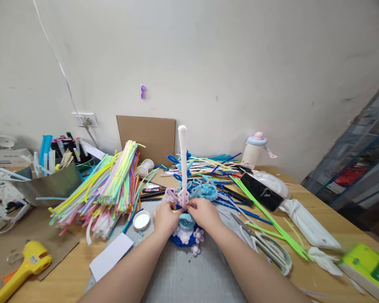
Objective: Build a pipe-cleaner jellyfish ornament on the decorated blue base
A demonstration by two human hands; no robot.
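A pipe-cleaner craft [186, 221] stands on a grey mat in front of me, with a blue base, light-blue parts and small pale flowers [198, 235]. A tall white fuzzy post [183, 155] rises upright from it, with pink looped pipe cleaners [183, 197] around its foot. My left hand [166, 216] is closed at the left side of the craft, fingertips by the pink loops. From the right, my right hand [204, 213] pinches close to the same spot. The fingertips hide exactly which strand each one grips.
A big bundle of coloured pipe cleaners [113, 185] lies left, more behind. Scissors [268, 246], green stems [271, 216] and a phone [262, 191] are right. A yellow glue gun [28, 263], white card [111, 256] and small round tin [141, 220] are left. A bottle [253, 150] stands behind.
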